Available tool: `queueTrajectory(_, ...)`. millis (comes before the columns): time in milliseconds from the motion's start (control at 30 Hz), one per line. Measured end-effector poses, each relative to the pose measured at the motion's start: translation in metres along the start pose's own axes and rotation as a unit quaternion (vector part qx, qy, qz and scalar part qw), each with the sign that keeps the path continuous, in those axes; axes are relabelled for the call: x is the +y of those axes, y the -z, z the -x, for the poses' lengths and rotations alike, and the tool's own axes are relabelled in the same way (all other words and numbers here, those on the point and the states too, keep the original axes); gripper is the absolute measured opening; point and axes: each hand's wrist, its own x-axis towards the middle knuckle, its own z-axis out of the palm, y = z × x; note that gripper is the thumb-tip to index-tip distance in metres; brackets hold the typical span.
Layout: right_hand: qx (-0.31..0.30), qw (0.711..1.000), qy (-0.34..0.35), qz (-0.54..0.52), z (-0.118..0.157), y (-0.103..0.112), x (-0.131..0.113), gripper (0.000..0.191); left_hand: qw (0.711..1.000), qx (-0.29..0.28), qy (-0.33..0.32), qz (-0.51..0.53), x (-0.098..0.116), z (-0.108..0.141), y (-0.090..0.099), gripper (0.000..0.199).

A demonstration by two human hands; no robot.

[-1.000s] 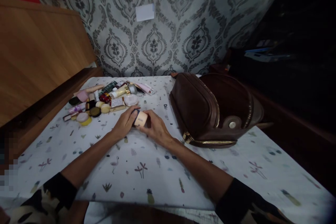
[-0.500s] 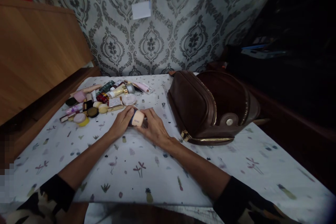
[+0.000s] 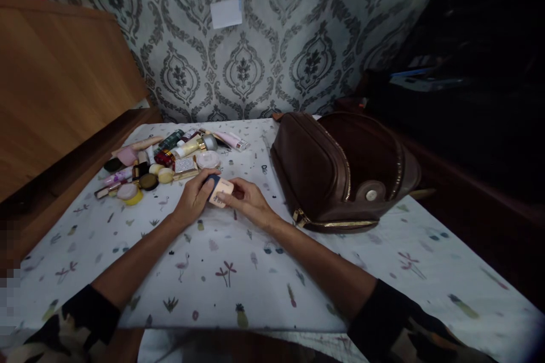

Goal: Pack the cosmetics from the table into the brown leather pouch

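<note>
Across the top of the frame we see the patterned wall (image 3: 242, 71), and below it the printed white cloth (image 3: 198, 300) spreads over most of the picture. On the cloth, right of centre, stands our brown bag (image 3: 302, 161), its wide zipped mouth gaping towards the upper right. At centre left lies a loose cluster of cosmetics, with a pink tube (image 3: 232, 140) at its far right end, a dark-lidded jar (image 3: 148, 181) lower left, and a glittery compact (image 3: 185, 165) beside a round pale case (image 3: 208, 159). Just below these, near the middle of the frame, our left hand (image 3: 191, 199) and right hand (image 3: 251, 202) meet from either side around a small navy-and-cream container (image 3: 222, 188). Our left fingers close on its navy end, and our right thumb and fingers pinch its cream end. It sits directly between the palms, so neither hand is clearly nearer; the line from navy to cream runs left to right, tipping slightly down to the right. Our right hand is the one nearer the bag, our left the one nearer the dark-lidded jar.
</note>
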Motion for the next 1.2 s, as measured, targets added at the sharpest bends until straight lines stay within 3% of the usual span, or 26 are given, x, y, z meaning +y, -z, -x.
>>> queueTrajectory(100,0.0,1.0,0.015,0.025,0.001,0.0,0.0,0.044,1.0,0.003,0.006,0.001,0.001,-0.001,-0.001,0.048)
queueTrajectory(267,0.026,0.972,0.082,0.217,0.008,-0.003,-0.003,0.049,1.0,-0.009,0.001,-0.024,0.004,0.0,-0.004,0.043)
queueTrajectory(433,0.019,0.955,0.058,0.29,0.009,-0.003,-0.006,0.046,0.996,-0.046,-0.014,-0.077,0.003,0.004,-0.004,0.039)
queueTrajectory(567,0.02,0.974,0.049,0.221,0.007,-0.002,-0.007,0.047,0.995,-0.043,-0.016,-0.086,-0.002,0.004,-0.002,0.04)
queueTrajectory(700,0.001,0.999,0.004,0.04,0.004,-0.003,-0.004,0.052,0.999,-0.008,-0.003,-0.031,-0.008,0.001,-0.003,0.053)
queueTrajectory(833,-0.005,0.992,-0.046,-0.118,0.0,-0.004,0.0,0.059,0.998,0.014,0.023,0.053,-0.011,-0.001,-0.008,0.063)
queueTrajectory(1033,0.003,0.981,-0.073,-0.182,-0.002,-0.002,0.004,0.063,0.991,-0.054,0.088,0.084,-0.01,0.0,-0.011,0.064)
queueTrajectory(1133,-0.011,0.974,-0.08,-0.212,-0.003,0.001,0.002,0.049,0.99,-0.062,0.095,0.087,-0.008,0.0,-0.009,0.06)
queueTrajectory(1200,0.002,0.983,-0.069,-0.171,-0.003,0.003,0.0,0.037,0.991,-0.071,0.092,0.072,-0.006,0.0,-0.008,0.065)
